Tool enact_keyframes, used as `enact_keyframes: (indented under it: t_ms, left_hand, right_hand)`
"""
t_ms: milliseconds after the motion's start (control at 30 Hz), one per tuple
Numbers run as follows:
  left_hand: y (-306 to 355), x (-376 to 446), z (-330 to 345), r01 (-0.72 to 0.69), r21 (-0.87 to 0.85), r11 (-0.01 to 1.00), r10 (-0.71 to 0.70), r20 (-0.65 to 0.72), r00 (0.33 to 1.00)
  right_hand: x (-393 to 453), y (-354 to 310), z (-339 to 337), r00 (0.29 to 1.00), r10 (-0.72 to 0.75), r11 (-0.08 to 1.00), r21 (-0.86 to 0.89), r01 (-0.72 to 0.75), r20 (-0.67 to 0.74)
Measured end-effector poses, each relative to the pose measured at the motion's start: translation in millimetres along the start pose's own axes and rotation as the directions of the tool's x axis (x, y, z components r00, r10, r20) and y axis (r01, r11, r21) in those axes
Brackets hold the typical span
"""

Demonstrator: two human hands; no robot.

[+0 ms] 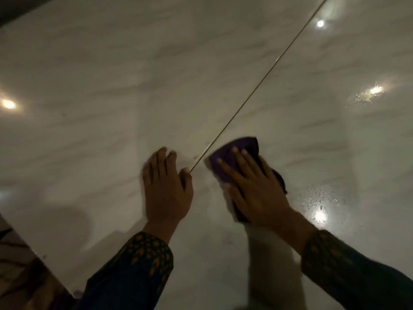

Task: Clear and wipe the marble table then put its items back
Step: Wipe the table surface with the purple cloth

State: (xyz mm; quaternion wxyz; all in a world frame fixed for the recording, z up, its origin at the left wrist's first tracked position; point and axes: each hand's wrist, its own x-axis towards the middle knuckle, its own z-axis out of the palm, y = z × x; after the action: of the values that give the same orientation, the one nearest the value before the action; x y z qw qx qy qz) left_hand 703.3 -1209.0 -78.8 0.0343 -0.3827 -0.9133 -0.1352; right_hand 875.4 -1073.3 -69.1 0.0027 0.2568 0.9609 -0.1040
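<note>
We see the marble table [156,70] filling nearly the whole head view: a pale, glossy slab with faint grey-brown veins running across it; a thin brass-coloured seam [257,86] cuts diagonally from the upper right down toward the hands. Round lamp reflections [320,23] shine on the polish, and fine water droplets [317,200] bead on the surface to the right of the right wrist.

The purple cloth [232,153] lies bunched on the table just right of the seam's lower end; its dark folds show past the knuckles and under the palm, and its edge is blurred. Our right hand [254,189] lies flat on top of it, fingers [225,166] spread and pressing down rather than pinching. Our left hand [166,186] rests palm-down on the bare marble just left of the seam, fingers close together, holding nothing.

Both sleeves [143,260] are dark cloth with an orange pattern at the cuffs; at the lower left, past the table's edge, a darker veined floor [20,271] shows.
</note>
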Motion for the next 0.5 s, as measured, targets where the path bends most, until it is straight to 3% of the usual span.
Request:
enact_keyframes:
  t_ms: [100, 200, 300, 367, 500]
  left_hand:
    - [0, 0, -2, 0.003, 0.007, 1.0, -0.003, -0.006, 1.0]
    - [3, 0, -2, 0.007, 0.006, 1.0, -0.007, 0.0, 1.0]
    - [1, 0, 1, -0.001, -0.006, 1.0, 0.0, -0.039, 0.999]
    - [-1, 0, 3, -0.002, -0.036, 0.999, 0.0, -0.062, 0.998]
    - [-4, 0, 2, 0.012, -0.195, 0.981, -0.029, -0.084, 0.996]
  right_hand:
    - [-20, 38, -11, 1.0, -0.009, 1.0, -0.023, 0.009, -0.013]
    - [16, 82, -16, 0.979, 0.199, 0.979, -0.042, -0.201, -0.05]
    - [70, 70, -9, 0.943, 0.324, 0.945, -0.025, -0.327, -0.073]
    - [89, 31, -3, 0.957, 0.28, 0.96, -0.006, -0.281, -0.076]
    - [64, -57, 11, 1.0, -0.001, 1.0, 0.011, 0.002, -0.021]
